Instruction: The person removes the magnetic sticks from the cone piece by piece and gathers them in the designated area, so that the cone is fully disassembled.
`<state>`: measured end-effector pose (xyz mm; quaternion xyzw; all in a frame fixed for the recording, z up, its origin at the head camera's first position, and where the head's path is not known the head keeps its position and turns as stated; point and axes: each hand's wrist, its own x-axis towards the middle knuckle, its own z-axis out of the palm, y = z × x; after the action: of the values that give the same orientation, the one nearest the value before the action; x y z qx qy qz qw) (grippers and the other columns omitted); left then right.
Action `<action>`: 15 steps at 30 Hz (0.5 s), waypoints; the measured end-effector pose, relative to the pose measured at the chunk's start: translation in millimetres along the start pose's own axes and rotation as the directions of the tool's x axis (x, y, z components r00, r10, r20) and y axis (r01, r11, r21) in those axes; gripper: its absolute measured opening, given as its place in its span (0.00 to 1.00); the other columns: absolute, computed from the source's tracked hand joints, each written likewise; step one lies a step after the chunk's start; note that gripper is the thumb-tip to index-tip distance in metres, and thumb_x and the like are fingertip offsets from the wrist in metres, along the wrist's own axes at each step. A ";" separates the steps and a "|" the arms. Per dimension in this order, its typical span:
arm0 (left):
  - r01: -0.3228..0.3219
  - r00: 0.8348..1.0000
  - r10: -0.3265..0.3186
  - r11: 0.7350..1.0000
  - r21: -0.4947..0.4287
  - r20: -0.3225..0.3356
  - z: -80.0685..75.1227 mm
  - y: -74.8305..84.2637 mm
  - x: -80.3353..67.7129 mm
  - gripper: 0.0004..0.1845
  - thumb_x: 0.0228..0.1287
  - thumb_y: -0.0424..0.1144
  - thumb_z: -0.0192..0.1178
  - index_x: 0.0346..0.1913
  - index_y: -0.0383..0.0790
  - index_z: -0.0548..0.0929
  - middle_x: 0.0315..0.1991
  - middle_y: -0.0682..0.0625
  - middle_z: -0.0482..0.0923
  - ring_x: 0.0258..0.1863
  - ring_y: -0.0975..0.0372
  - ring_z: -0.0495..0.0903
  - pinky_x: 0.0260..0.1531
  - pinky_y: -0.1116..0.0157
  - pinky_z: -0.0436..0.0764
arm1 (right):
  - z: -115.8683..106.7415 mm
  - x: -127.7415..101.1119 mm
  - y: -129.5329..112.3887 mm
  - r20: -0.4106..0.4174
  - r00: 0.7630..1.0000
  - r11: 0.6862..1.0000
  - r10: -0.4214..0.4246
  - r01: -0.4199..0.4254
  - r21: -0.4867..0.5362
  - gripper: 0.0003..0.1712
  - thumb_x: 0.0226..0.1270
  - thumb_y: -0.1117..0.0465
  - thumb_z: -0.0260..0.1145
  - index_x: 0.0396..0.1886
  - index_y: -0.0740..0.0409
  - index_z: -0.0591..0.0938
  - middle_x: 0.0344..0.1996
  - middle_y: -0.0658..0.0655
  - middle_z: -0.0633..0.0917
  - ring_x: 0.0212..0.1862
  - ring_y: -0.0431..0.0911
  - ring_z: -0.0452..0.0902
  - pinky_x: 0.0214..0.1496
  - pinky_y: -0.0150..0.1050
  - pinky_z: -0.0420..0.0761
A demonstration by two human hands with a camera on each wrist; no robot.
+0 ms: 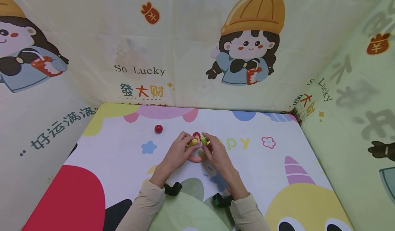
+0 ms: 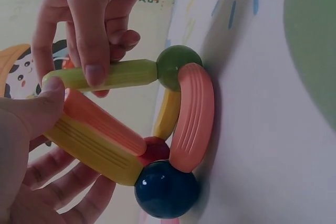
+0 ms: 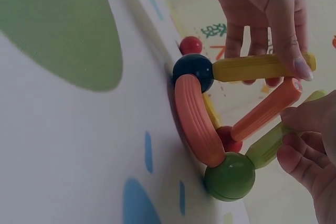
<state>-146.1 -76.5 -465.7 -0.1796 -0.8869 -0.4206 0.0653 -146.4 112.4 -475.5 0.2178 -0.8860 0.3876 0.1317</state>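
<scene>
A toy frame of rods and balls (image 1: 197, 148) stands on the printed mat. Its base shows a blue ball (image 2: 167, 189), a green ball (image 2: 178, 66) and a red ball (image 2: 156, 149), joined by a curved orange piece (image 2: 193, 116). A yellow rod (image 3: 252, 67), an orange rod (image 3: 265, 109) and a green rod (image 3: 270, 142) lean up towards one another. My left hand (image 1: 189, 145) pinches the upper end of the yellow rod (image 2: 94, 150), its thumb beside the orange rod (image 2: 102, 121). My right hand (image 1: 206, 142) pinches the green rod (image 2: 105, 75) near its top.
A loose red ball (image 1: 158, 129) lies on the mat (image 1: 123, 155) to the left of and behind the hands. Printed cloth walls (image 1: 185, 52) close in the back, left and right sides. Black wrist straps (image 1: 172, 189) sit on both forearms.
</scene>
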 end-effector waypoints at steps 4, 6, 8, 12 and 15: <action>0.006 1.000 -0.006 1.000 0.000 -0.004 -1.1 -0.6 0.0 0.12 0.64 0.40 0.68 0.48 0.40 0.84 0.46 0.51 0.75 0.42 0.63 0.76 0.48 0.62 0.84 | -1.6 0.0 -0.8 -0.003 1.000 1.000 -0.010 0.010 -0.014 0.32 0.65 0.69 0.69 0.68 0.54 0.74 0.44 0.56 0.82 0.35 0.41 0.72 0.36 0.30 0.79; 0.008 1.000 -0.008 1.000 0.004 -0.003 -1.4 -0.8 -0.2 0.12 0.64 0.39 0.68 0.48 0.40 0.84 0.46 0.51 0.75 0.42 0.63 0.76 0.47 0.63 0.84 | -2.2 -0.3 -1.0 0.001 1.000 1.000 -0.006 0.006 -0.022 0.32 0.65 0.69 0.69 0.68 0.52 0.74 0.45 0.55 0.82 0.35 0.40 0.72 0.35 0.29 0.79; 0.016 1.000 -0.016 1.000 0.011 0.001 -1.5 -1.3 -0.6 0.12 0.64 0.40 0.68 0.49 0.41 0.84 0.46 0.51 0.75 0.43 0.62 0.75 0.48 0.62 0.84 | -2.7 -0.6 -1.1 0.010 1.000 1.000 0.002 -0.002 -0.028 0.32 0.65 0.69 0.69 0.68 0.51 0.75 0.45 0.54 0.82 0.35 0.40 0.71 0.36 0.29 0.79; 0.051 0.999 -0.051 0.998 0.030 -0.001 -1.8 -2.2 -1.9 0.13 0.65 0.42 0.68 0.49 0.41 0.84 0.46 0.50 0.75 0.46 0.60 0.74 0.49 0.61 0.82 | -3.4 -1.3 -0.7 0.023 1.000 0.999 0.013 -0.012 -0.032 0.32 0.65 0.68 0.69 0.68 0.50 0.75 0.47 0.54 0.83 0.35 0.39 0.71 0.36 0.29 0.79; 0.086 0.996 -0.086 0.996 0.033 -0.020 -3.4 -2.6 -3.3 0.15 0.65 0.43 0.68 0.50 0.40 0.84 0.46 0.50 0.75 0.46 0.58 0.73 0.48 0.60 0.81 | -5.1 -1.5 -0.5 0.023 0.999 0.999 0.022 -0.021 -0.030 0.30 0.67 0.68 0.68 0.68 0.52 0.74 0.47 0.55 0.82 0.36 0.40 0.72 0.37 0.29 0.79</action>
<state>-144.0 -81.4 -466.3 -0.1362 -0.9001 -0.4097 0.0585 -144.5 116.3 -472.3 0.2109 -0.8954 0.3733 0.1202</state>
